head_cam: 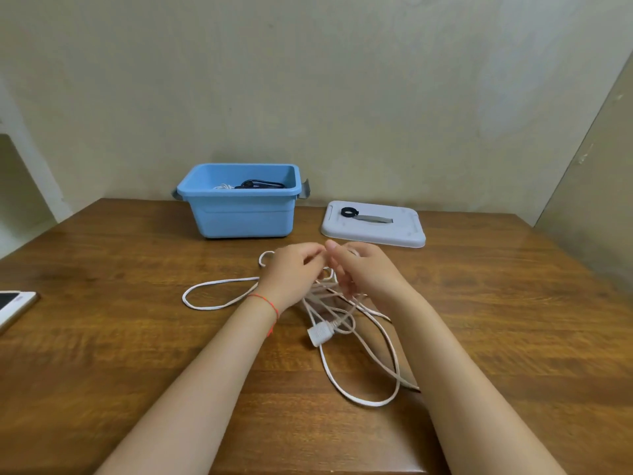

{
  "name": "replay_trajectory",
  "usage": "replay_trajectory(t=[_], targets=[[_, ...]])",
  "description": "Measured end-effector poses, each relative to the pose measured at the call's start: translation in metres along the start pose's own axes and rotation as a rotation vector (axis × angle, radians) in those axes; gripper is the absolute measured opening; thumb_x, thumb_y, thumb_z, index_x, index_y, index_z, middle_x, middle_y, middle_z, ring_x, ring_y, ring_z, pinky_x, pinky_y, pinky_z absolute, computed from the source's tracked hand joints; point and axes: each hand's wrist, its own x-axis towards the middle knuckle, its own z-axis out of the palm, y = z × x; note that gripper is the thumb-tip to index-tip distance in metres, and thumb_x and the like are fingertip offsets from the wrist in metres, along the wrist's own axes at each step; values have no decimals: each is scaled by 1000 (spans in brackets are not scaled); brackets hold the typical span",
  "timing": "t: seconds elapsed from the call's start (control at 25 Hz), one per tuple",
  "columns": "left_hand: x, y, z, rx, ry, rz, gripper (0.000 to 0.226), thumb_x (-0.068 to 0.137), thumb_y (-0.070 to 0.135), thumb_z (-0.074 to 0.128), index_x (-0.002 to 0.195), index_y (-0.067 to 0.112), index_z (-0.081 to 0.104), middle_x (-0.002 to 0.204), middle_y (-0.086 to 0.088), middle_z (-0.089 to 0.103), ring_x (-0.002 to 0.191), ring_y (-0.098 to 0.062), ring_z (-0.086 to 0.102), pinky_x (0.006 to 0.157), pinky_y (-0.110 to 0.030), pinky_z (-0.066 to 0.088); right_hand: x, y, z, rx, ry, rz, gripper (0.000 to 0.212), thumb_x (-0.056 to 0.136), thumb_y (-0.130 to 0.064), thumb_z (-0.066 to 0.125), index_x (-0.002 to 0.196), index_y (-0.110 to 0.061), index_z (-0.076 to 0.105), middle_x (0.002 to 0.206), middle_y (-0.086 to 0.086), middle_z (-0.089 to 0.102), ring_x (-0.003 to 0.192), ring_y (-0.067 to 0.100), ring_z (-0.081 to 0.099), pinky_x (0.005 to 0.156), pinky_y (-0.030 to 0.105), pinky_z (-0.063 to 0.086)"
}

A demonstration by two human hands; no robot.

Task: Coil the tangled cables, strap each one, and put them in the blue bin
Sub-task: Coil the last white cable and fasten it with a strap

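While we lean over the wooden table [137, 337], its brown top fills most of what we see, with a pale wall behind it. At the table's far edge, close to the wall, stands the blue bin [239, 214], open at the top; inside we can make out a black cable [262, 184] and a bit of a white one beside it. To the right of the bin, apart from it, lies the grey lid [394, 231], flat on the table, with a black strap [349, 212] rolled into a ring on top of it. At the left edge of the table a phone [15, 308] pokes into view.

Nearer to us, in the middle of the table, the white cable [359, 337] sprawls in loose, tangled loops: one long loop runs out to the left, others trail toward us and to the right, and its white plug [320, 333] rests on the wood between our forearms.

Our left hand [291, 272], a red thread at its wrist, and our right hand [363, 272] meet above the far end of the tangle, fingertips nearly touching. Both have their fingers curled in, seemingly pinching strands of the white cable between them, though the blur keeps us from telling exactly which strands each one grips.
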Motion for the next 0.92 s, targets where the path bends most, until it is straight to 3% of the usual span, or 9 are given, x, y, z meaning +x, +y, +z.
replay_trajectory(t=[0.16, 0.28, 0.48, 0.6, 0.68, 0.72, 0.76, 0.84, 0.92], targets=[[-2, -4, -20, 280, -383, -45, 14, 89, 28, 63, 99, 22, 70, 95, 3, 66, 94, -18, 61, 82, -33, 49, 4, -13, -3, -101, 86, 113, 43, 101, -37, 47, 79, -9, 72, 52, -2, 40, 42, 11, 32, 43, 24, 28], [-6, -10, -28, 519, -277, -29, 17, 89, 19, 68, 105, 22, 73, 105, -3, 69, 88, -16, 61, 78, -29, 51, 2, -20, -5, -53, 223, 88, 42, 102, -36, 47, 74, -14, 69, 51, -5, 42, 48, 12, 35, 48, 26, 31], [-4, 16, -48, -46, -1, -238, 12, 99, 18, 58, 98, 14, 69, 87, -10, 72, 46, -10, 60, 45, -22, 48, -9, -37, -14, 122, 561, 6, 43, 104, -33, 43, 68, -16, 58, 58, -1, 45, 55, 17, 39, 53, 29, 31], [6, 28, -57, -505, 286, -438, 17, 104, 9, 38, 109, 2, 53, 83, -9, 55, 44, -16, 66, 33, -21, 41, -14, -50, -31, 159, 716, -57, 43, 104, -29, 43, 65, -16, 57, 58, 0, 48, 56, 17, 42, 59, 30, 35], [8, 38, -59, -769, 378, -498, 21, 104, 4, 33, 123, 3, 40, 88, -10, 50, 52, -23, 69, 36, -25, 49, -13, -54, -40, 179, 736, -89, 43, 103, -27, 44, 65, -15, 60, 57, 0, 48, 56, 18, 43, 63, 30, 37], [8, 43, -59, -685, 382, -494, 27, 102, 2, 36, 128, 3, 35, 100, -14, 52, 65, -29, 70, 47, -32, 56, -13, -56, -41, 175, 693, -93, 42, 103, -25, 45, 66, -16, 62, 57, 0, 48, 55, 18, 42, 60, 30, 36], [7, 46, -57, -419, 360, -472, 36, 98, 2, 43, 132, 2, 32, 115, -18, 51, 84, -34, 69, 64, -39, 59, -14, -58, -41, 161, 622, -87, 40, 102, -24, 45, 69, -15, 64, 57, 0, 46, 54, 18, 40, 55, 28, 34], [2, 47, -47, 186, 331, -397, 57, 89, 12, 60, 136, 1, 31, 135, -21, 42, 118, -39, 52, 96, -45, 47, -21, -61, -36, 96, 474, -66, 34, 101, -21, 46, 76, -13, 68, 57, 0, 43, 52, 16, 36, 48, 25, 31], [-7, 47, -33, 484, 383, -297, 62, 84, 18, 65, 136, 3, 35, 139, -20, 36, 128, -38, 40, 105, -43, 36, -32, -65, -31, 48, 397, -58, 31, 99, -24, 50, 80, -11, 71, 54, -2, 38, 48, 14, 32, 45, 24, 28]])
